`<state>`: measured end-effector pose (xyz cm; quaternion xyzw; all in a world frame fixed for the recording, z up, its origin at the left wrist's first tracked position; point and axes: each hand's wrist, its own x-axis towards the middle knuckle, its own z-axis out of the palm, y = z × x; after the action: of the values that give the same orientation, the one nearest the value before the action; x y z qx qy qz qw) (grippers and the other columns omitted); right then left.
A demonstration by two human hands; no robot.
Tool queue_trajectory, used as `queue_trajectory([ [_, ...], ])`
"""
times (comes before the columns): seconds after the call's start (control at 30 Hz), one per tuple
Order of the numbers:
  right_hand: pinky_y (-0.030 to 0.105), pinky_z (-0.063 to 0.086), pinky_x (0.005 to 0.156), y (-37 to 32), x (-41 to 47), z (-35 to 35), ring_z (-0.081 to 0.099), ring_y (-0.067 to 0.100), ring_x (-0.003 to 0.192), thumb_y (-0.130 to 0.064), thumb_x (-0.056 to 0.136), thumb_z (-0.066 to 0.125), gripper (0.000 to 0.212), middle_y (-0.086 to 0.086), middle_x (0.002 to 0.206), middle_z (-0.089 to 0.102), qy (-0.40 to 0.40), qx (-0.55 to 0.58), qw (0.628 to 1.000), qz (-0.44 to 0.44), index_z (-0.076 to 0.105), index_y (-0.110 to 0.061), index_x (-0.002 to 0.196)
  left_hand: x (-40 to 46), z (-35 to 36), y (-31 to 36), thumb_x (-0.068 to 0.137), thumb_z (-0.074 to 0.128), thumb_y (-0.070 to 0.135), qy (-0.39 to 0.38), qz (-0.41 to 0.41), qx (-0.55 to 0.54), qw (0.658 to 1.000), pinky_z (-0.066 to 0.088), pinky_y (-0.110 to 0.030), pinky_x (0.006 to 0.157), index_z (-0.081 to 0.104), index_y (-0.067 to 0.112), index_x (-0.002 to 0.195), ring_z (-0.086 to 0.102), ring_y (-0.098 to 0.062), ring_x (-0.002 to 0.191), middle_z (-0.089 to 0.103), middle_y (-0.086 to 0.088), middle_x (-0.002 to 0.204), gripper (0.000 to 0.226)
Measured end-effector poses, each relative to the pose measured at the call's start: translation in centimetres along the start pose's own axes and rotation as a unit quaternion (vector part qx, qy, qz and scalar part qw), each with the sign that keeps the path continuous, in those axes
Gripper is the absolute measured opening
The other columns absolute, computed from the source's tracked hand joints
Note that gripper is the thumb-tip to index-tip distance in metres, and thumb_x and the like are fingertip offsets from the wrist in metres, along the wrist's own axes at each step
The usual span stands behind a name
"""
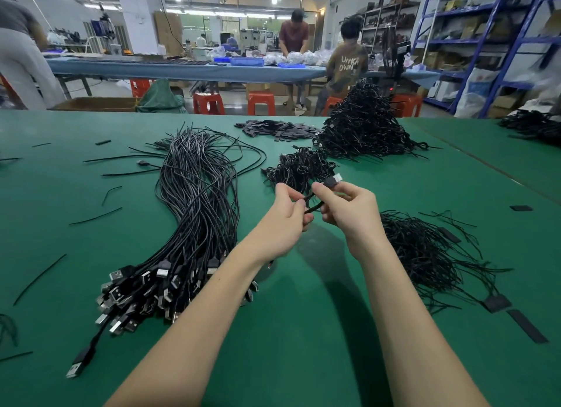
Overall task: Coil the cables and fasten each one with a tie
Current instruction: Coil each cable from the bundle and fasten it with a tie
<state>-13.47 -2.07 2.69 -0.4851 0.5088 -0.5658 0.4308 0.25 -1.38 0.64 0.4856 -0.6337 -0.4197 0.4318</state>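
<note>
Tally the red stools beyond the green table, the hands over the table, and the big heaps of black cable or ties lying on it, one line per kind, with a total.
Red stools: 5
Hands: 2, left hand, right hand
Black heaps on the green table: 4
Total: 11

- My table (pixel 303 330): plain green mat.
- Uncoiled cables (pixel 197 200): black, some sheathing grey-streaked; plugs (pixel 136 288) silver and black.
- Coiled pile (pixel 364 127): black.
- Loose ties (pixel 425 254): black.
- Stools (pixel 261 102): orange-red.
</note>
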Motion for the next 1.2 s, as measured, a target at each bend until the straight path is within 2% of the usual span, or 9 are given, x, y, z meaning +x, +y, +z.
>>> queue_trajectory([
  [0.1, 0.026, 0.051, 0.064, -0.4, 0.5, -2.0, 0.068, 0.011, 0.072, -0.044, 0.093, 0.069, 0.019, -0.007, 0.086, 0.076, 0.021, -0.187, 0.982, -0.031, 0.072, -0.026, 0.095, 0.3, 0.0, -0.2, 0.108, 0.032, 0.015, 0.038, -0.025, -0.085, 0.995, 0.033, -0.017, 0.047, 0.032, 0.023, 0.094, 0.042, -0.004, 0.052, 0.048, 0.002, 0.076, 0.016],
  [0.17, 0.029, 0.050, 0.075, -0.4, 0.8, -3.7, 0.066, 0.016, 0.092, -0.042, 0.094, 0.064, 0.018, -0.008, 0.098, 0.074, 0.051, -0.402, 0.913, -0.043, 0.074, -0.029, 0.102, 0.4, -0.2, -0.3, 0.107, 0.031, 0.009, 0.056, -0.044, -0.147, 0.987, 0.028, -0.016, 0.044, 0.031, 0.019, 0.093, 0.035, -0.008, 0.054, 0.045, -0.001, 0.075, 0.017],
  [0.27, 0.034, 0.052, 0.082, 0.3, 1.0, -5.1, 0.060, 0.028, 0.111, -0.032, 0.091, 0.066, 0.021, 0.001, 0.112, 0.071, 0.040, -0.519, 0.853, 0.034, 0.072, -0.026, 0.111, 0.5, -0.1, -0.2, 0.107, 0.031, 0.006, 0.064, -0.061, -0.195, 0.977, 0.024, -0.018, 0.043, 0.031, 0.016, 0.093, 0.032, -0.009, 0.055, 0.042, -0.003, 0.074, 0.018],
  [0.37, 0.037, 0.053, 0.089, 1.2, 0.7, -5.2, 0.056, 0.032, 0.116, -0.026, 0.088, 0.068, 0.023, 0.006, 0.115, 0.069, 0.026, -0.526, 0.847, 0.070, 0.073, -0.022, 0.110, 0.3, 0.1, 0.0, 0.107, 0.031, 0.006, 0.059, -0.065, -0.201, 0.976, 0.024, -0.018, 0.043, 0.032, 0.016, 0.093, 0.033, -0.010, 0.056, 0.042, -0.003, 0.074, 0.018],
  [0.53, 0.041, 0.046, 0.093, 1.1, 0.6, -5.5, 0.051, 0.032, 0.120, -0.032, 0.088, 0.066, 0.019, 0.005, 0.119, 0.065, 0.149, -0.493, 0.857, -0.027, 0.073, -0.030, 0.105, 0.1, -0.1, 0.2, 0.107, 0.031, 0.006, 0.060, -0.064, -0.203, 0.975, 0.025, -0.017, 0.043, 0.031, 0.016, 0.093, 0.033, -0.010, 0.056, 0.042, -0.004, 0.074, 0.017],
  [0.73, 0.042, 0.039, 0.105, 2.0, 0.5, -5.6, 0.041, 0.033, 0.130, -0.030, 0.089, 0.067, 0.035, 0.008, 0.131, 0.059, 0.056, -0.568, 0.818, 0.065, 0.069, -0.030, 0.123, 0.1, -0.1, -0.1, 0.107, 0.031, 0.007, 0.056, -0.060, -0.190, 0.978, 0.026, -0.018, 0.043, 0.032, 0.017, 0.093, 0.034, -0.009, 0.055, 0.044, -0.003, 0.074, 0.018],
  [0.9, 0.040, 0.045, 0.099, 1.8, 0.4, -5.8, 0.040, 0.033, 0.129, -0.020, 0.087, 0.065, 0.036, 0.008, 0.127, 0.062, 0.044, -0.544, 0.836, 0.059, 0.071, -0.026, 0.121, 0.5, -0.2, -0.7, 0.107, 0.033, 0.008, 0.050, -0.055, -0.196, 0.978, 0.028, -0.018, 0.043, 0.033, 0.018, 0.093, 0.036, -0.008, 0.053, 0.045, -0.003, 0.073, 0.017],
  [1.1, 0.040, 0.053, 0.092, 1.7, 0.7, -4.8, 0.052, 0.031, 0.119, -0.036, 0.087, 0.072, 0.034, 0.009, 0.108, 0.070, 0.017, -0.506, 0.861, 0.058, 0.073, -0.011, 0.109, 0.8, -0.2, -0.8, 0.107, 0.034, 0.009, 0.040, -0.053, -0.194, 0.979, 0.030, -0.018, 0.043, 0.034, 0.020, 0.095, 0.039, -0.007, 0.053, 0.047, -0.001, 0.072, 0.016],
  [1.2, 0.035, 0.055, 0.082, 1.7, 0.8, -4.4, 0.061, 0.029, 0.107, -0.020, 0.091, 0.064, 0.015, 0.008, 0.105, 0.072, 0.027, -0.474, 0.879, 0.046, 0.075, -0.014, 0.100, 0.8, -0.2, -0.8, 0.107, 0.034, 0.009, 0.037, -0.055, -0.196, 0.978, 0.029, -0.018, 0.043, 0.034, 0.020, 0.095, 0.038, -0.008, 0.054, 0.046, -0.001, 0.073, 0.016],
])
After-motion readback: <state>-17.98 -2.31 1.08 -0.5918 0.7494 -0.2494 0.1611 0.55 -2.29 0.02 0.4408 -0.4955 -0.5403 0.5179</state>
